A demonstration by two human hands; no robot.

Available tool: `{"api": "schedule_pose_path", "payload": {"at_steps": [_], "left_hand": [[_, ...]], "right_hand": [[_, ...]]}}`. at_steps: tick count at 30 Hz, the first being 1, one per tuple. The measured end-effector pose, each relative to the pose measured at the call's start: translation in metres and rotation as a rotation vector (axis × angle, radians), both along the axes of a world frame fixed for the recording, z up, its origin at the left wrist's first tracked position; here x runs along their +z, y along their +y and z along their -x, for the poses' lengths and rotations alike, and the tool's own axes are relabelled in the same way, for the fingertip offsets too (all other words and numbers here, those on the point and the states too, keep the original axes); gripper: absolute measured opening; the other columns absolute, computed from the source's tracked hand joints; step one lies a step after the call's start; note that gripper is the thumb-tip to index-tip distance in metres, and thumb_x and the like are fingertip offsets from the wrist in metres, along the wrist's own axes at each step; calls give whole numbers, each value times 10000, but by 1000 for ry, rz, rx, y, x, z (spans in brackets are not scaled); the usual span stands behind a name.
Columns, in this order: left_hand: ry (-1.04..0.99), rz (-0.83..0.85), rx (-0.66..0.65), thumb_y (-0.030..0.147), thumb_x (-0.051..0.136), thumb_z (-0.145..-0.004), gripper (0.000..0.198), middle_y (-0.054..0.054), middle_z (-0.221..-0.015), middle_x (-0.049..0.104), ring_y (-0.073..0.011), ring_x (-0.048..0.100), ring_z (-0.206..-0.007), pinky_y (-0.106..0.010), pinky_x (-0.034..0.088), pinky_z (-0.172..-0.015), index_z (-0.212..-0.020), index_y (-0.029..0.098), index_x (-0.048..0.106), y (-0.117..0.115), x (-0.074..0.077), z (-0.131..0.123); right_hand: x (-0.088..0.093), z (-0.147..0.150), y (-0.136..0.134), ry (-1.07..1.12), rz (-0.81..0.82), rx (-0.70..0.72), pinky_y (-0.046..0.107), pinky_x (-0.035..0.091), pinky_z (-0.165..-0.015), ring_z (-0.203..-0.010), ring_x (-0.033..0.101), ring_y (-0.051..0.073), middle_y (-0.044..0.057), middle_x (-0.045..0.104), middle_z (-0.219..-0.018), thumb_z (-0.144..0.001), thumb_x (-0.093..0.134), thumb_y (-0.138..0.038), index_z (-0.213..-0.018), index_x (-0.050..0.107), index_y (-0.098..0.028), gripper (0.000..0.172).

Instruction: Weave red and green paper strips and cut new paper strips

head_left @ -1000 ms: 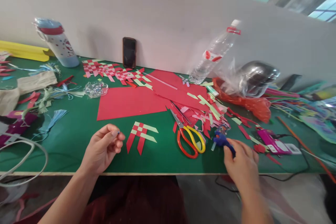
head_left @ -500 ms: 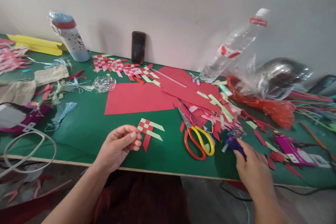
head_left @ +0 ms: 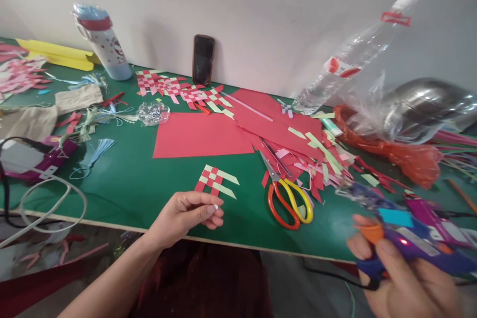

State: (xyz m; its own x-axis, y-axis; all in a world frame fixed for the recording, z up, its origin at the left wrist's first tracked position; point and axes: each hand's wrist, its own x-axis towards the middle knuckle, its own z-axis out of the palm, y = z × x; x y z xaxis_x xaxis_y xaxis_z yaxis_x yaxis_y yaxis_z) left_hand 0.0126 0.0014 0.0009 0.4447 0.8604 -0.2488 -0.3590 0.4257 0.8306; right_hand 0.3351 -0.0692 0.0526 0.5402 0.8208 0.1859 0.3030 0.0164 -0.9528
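My right hand (head_left: 402,268) is wrapped round a blue glue gun (head_left: 421,248) with an orange trigger and a small red light, held over the table's front right edge. Its nozzle end is blurred and points left. My left hand (head_left: 196,216) is closed in a pinch, thumb against the curled fingers; a small white spot shows at the thumb tip, and I cannot make out whether anything is held. Just beyond those fingers lies a woven red and pale green paper piece (head_left: 211,177) with loose strip ends. Scissors (head_left: 288,198) with one red and one yellow handle rest between the hands.
Behind lie a red paper sheet (head_left: 201,134), paper offcuts (head_left: 320,159) and several woven pieces (head_left: 167,87). A phone (head_left: 203,59), a flask (head_left: 106,44) and a tilted plastic bottle (head_left: 346,64) stand along the wall. A white cable (head_left: 80,198) loops at left.
My right hand has brought the glue gun up and towards me, to the right. My left hand has shifted right and nearer, in front of the woven paper piece. The view has turned slightly.
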Motion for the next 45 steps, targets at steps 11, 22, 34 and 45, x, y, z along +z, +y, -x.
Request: {"api": "schedule_pose_path", "payload": {"at_steps": [11, 22, 34, 45], "left_hand": [[22, 68, 97, 365, 820, -731, 315, -65, -823, 769, -149, 741, -722, -206, 607, -650, -944, 141, 762, 6, 8, -9], [41, 44, 93, 378, 803, -746, 335, -46, -777, 764, -149, 742, -734, -211, 610, -665, -979, 143, 753, 5, 8, -10], [119, 11, 95, 424, 777, -757, 380, -72, -798, 765, -188, 751, -763, -251, 619, -665, -979, 119, 732, 7, 8, -11], [143, -1, 99, 406, 769, -765, 369, -78, -821, 766, -192, 748, -784, -263, 621, -681, -991, 118, 726, 6, 4, -12]], "right_hand": [[-36, 80, -13, 112, 70, 631, 278, 490, -535, -554, 539, 134, 30, 611, -705, -950, 506, -386, -1091, 616, -230, 237], [-51, 85, -13, -104, 190, 621, 243, 520, -539, -580, 578, 134, 61, 671, -880, -935, 537, -347, -1280, 545, -236, 363], [-51, 84, -14, -242, 137, 621, 228, 560, -600, -709, 664, 161, 61, 690, -913, -936, 532, -281, -1319, 509, -242, 386], [-54, 84, -11, -293, 118, 637, 242, 581, -729, -815, 676, 162, 48, 659, -916, -938, 527, -243, -1311, 484, -243, 376]]}}
